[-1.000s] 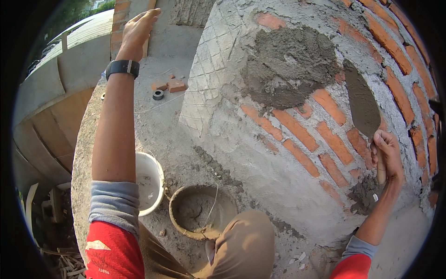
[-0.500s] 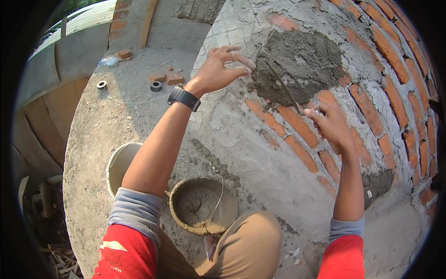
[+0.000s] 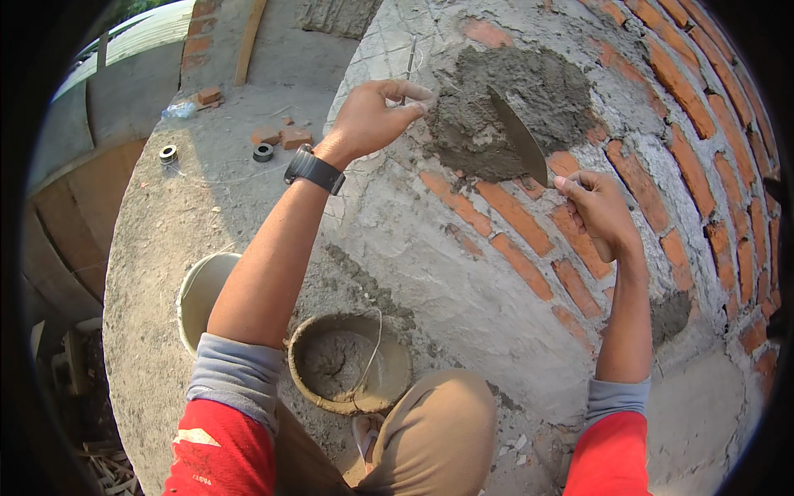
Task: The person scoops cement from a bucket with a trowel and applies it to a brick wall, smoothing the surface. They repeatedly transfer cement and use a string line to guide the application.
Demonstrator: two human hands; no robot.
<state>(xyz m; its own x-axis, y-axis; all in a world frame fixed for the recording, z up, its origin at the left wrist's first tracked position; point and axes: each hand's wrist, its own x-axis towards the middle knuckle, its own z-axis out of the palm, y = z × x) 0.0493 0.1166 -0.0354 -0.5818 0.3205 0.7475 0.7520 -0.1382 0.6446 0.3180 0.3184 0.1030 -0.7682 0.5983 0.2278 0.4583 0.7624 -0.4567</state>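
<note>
My left hand (image 3: 389,112) is raised at the left edge of a rough grey wet mortar patch (image 3: 471,83) on the wall, fingers curled together; what they hold, if anything, is too small to make out. A thin string shows near a short upright rod (image 3: 412,54) above that hand. My right hand (image 3: 591,207) grips a pointed trowel (image 3: 517,132) by its handle, the blade angled up and left over the patch. Partly plastered brickwork (image 3: 521,219) surrounds the mortar.
A mortar bucket (image 3: 347,368) and a white bucket (image 3: 196,289) sit on the concrete ledge (image 3: 141,364) by my knee. Two tape rolls (image 3: 263,152), loose brick pieces (image 3: 294,139) and a crumpled plastic item (image 3: 178,111) lie farther back. The ledge drops off at the left.
From a second ago, my left hand has swung down and rightward to the mortar patch. My right hand has moved up and left with the trowel, whose blade now lies over the patch.
</note>
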